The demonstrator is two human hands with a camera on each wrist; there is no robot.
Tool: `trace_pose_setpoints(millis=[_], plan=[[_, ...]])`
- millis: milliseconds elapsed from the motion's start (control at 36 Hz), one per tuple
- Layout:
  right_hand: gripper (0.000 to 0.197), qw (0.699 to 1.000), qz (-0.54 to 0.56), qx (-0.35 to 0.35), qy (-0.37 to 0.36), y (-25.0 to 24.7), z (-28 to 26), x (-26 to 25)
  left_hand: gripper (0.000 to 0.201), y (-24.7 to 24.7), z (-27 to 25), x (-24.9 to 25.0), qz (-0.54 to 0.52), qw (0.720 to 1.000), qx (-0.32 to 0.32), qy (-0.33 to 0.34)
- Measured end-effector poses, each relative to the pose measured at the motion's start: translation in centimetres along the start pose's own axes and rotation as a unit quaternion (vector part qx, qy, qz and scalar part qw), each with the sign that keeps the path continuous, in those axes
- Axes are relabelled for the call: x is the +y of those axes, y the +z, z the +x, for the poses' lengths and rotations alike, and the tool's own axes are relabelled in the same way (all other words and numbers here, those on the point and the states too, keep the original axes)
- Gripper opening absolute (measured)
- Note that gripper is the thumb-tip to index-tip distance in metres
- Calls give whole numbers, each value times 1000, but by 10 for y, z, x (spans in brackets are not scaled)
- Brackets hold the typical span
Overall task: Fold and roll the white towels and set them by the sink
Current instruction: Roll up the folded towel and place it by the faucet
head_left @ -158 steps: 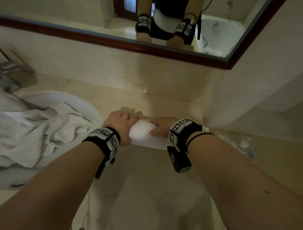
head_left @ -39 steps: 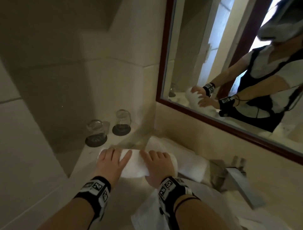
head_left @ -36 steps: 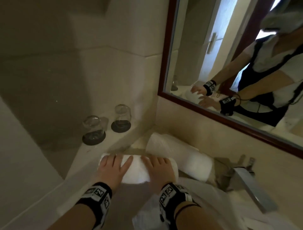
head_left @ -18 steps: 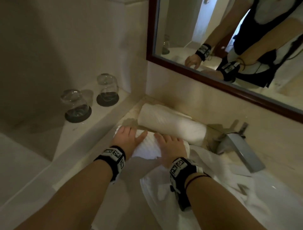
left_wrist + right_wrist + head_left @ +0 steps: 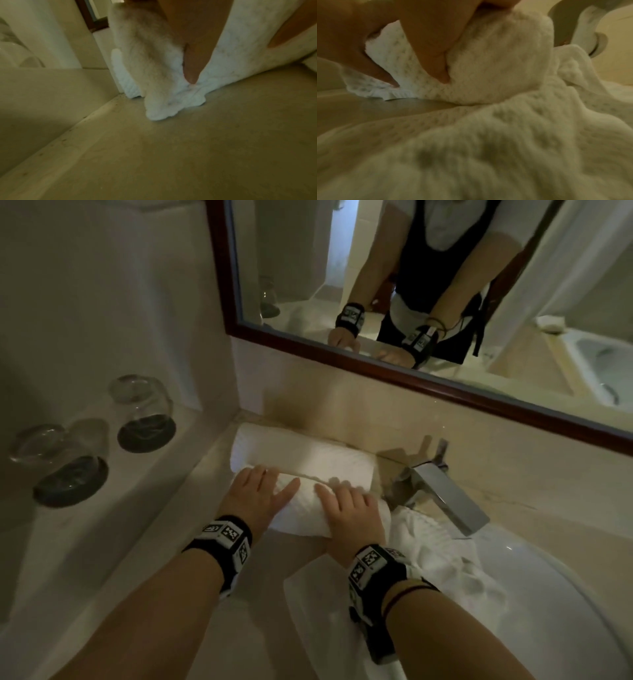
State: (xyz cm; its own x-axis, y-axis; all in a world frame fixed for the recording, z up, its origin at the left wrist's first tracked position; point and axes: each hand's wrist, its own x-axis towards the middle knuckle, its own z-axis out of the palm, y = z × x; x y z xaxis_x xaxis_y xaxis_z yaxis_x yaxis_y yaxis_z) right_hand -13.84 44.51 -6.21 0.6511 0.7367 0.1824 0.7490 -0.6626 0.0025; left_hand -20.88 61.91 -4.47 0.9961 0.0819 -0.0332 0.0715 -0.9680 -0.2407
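A rolled white towel [image 5: 305, 513] lies on the beige counter left of the faucet, under both my hands. My left hand [image 5: 255, 491] curves over its left end, and a digit digs into the roll's end [image 5: 173, 100]. My right hand [image 5: 349, 508] wraps the right end, with digits pressed into the towel roll [image 5: 496, 65]. Behind it a second rolled towel [image 5: 301, 455] lies along the wall under the mirror, touching the first. A loose white towel [image 5: 431, 563] spills from the counter into the sink [image 5: 575, 604].
A chrome faucet [image 5: 445, 487] juts over the basin just right of the rolls. Two upturned glasses [image 5: 144, 412] [image 5: 56, 463] stand on dark coasters on the raised ledge at left. A wood-framed mirror [image 5: 394, 374] hangs above. Bare counter [image 5: 171, 155] lies in front.
The roll, formed earlier on the other side of the sink, now sits left of the faucet. Over the last second both hands pushed it back against the second roll.
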Motion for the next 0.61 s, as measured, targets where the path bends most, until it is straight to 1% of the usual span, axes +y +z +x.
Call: trace_pose_setpoints(millis=[56,83,139,167,222,250,306,333,361,417,472,528,583,611], plan=[[73,1000,14,28,-4,4,3,-6,112,10,-1,-8,6,1000,9,1],[73,1000,15,28,-3,7,4,-7,108,14,-3,-10,9,1000,18,4],[81,1000,1,-8,3,12,2,-11,97,12,-8,-8,-6,1000,15,6],[87,1000,-4,-27,3,14,1,-13,92,11,-10,-7,-14,1000,-5,9],[92,999,-5,-50,2,16,-3,-13,88,7,-13,-6,-17,996,-84,1],[93,998,-3,-58,2,16,-4,-11,85,6,-13,-9,-10,994,-108,11],[93,998,-1,-62,3,15,-5,-9,87,2,-13,-21,7,994,-107,28],[93,997,0,-70,7,12,-4,-8,88,-2,-13,-29,20,991,-132,26],[94,997,-1,-75,9,9,-4,-9,90,-3,-14,-37,21,987,-160,15],[95,995,-4,-97,12,6,-2,-9,97,-6,-15,-51,0,980,-196,-17],[87,990,6,-137,15,13,-4,-9,98,-3,-17,-55,-18,976,-214,-34],[86,993,20,-120,11,16,-8,-10,86,-4,-15,-50,-13,972,-231,-44],[85,997,22,-75,22,21,-9,-8,74,-11,-10,-46,6,976,-214,-42],[82,998,22,-42,27,22,-8,-8,69,-17,-8,-45,16,979,-201,-41]])
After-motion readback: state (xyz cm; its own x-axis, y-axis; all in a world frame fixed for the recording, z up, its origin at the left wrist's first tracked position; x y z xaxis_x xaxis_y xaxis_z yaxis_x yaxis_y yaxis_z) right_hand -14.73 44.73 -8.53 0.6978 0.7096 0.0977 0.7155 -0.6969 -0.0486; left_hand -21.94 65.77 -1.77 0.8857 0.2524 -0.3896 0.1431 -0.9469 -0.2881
